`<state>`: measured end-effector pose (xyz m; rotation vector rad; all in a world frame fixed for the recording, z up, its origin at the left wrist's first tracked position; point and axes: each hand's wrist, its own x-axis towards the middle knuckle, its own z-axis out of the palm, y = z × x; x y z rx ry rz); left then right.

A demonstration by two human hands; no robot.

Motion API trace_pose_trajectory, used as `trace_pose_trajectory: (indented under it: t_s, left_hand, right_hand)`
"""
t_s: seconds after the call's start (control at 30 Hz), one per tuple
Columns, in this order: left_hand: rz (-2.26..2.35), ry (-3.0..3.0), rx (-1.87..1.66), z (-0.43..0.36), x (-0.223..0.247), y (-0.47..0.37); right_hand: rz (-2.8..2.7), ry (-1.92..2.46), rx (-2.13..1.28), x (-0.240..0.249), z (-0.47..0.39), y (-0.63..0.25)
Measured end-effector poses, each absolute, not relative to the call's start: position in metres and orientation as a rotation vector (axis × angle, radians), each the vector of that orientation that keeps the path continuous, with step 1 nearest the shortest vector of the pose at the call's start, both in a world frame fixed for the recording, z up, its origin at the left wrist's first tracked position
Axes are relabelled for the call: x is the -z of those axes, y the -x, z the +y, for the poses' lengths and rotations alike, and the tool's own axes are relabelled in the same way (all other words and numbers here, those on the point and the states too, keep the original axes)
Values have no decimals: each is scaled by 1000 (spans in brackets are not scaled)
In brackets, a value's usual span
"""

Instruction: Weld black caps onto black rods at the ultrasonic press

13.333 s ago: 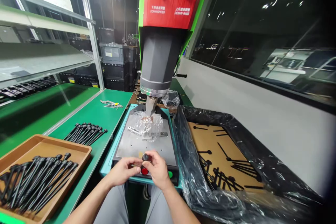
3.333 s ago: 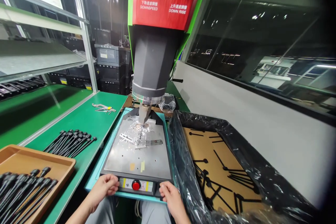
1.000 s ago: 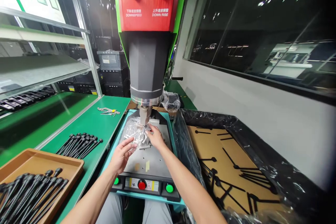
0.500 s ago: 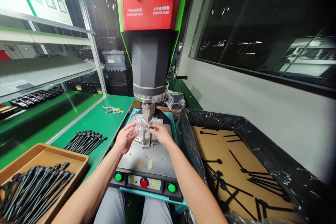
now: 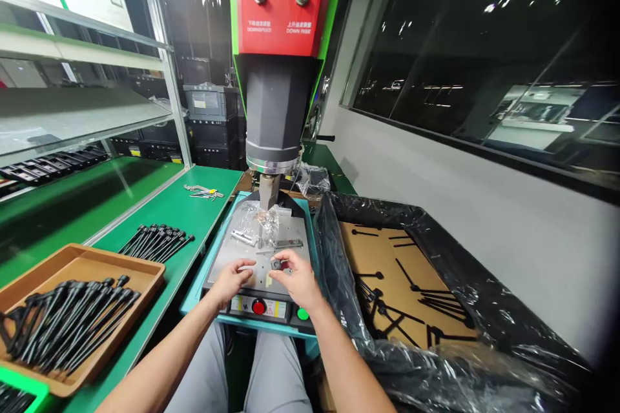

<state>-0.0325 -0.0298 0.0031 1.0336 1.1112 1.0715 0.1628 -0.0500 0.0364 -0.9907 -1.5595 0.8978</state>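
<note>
My right hand (image 5: pixel 296 279) pinches the round head of a small black rod part (image 5: pixel 276 264) over the front of the metal plate (image 5: pixel 232 255) of the welding press. My left hand (image 5: pixel 231 279) hovers beside it with fingers bent, touching or nearly touching the same part; its grip is unclear. Behind the hands, crumpled clear film (image 5: pixel 259 222) lies over the fixture under the press horn (image 5: pixel 269 190). The red button (image 5: pixel 258 307) and a green button (image 5: pixel 303 313) sit just below my hands.
A brown tray (image 5: pixel 140 274) with several black rods (image 5: pixel 68 322) lies at the left, and more loose rods (image 5: pixel 157 242) rest on the green bench (image 5: pixel 188 213). At the right, a cardboard box lined with black plastic (image 5: pixel 436 232) holds several rods. Shelving stands at the far left.
Both hands drew back from the fixture under the horn to the plate's front edge, the right hand bringing a black part along. The clear film has settled back over the fixture.
</note>
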Motion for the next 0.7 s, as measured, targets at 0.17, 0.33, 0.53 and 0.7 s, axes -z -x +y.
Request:
trace_pose_trajectory:
  t_s: [0.17, 0.33, 0.53, 0.7]
  left_hand:
    - [995, -1273, -1203, -81, -22, 40]
    - [1083, -1504, -1164, -132, -30, 60]
    - [1369, -1403, -1220, -186, -13, 118]
    - [1640, -979, -1363, -218, -14, 197]
  right_hand:
    - [-1536, 915, -1012, -46, -71, -132]
    - [-1290, 711, -1387, -42, -96, -90]
    - [-1279, 808, -1605, -20, -110, -50]
    - [-1312, 860, -1738, -7, -107, -39]
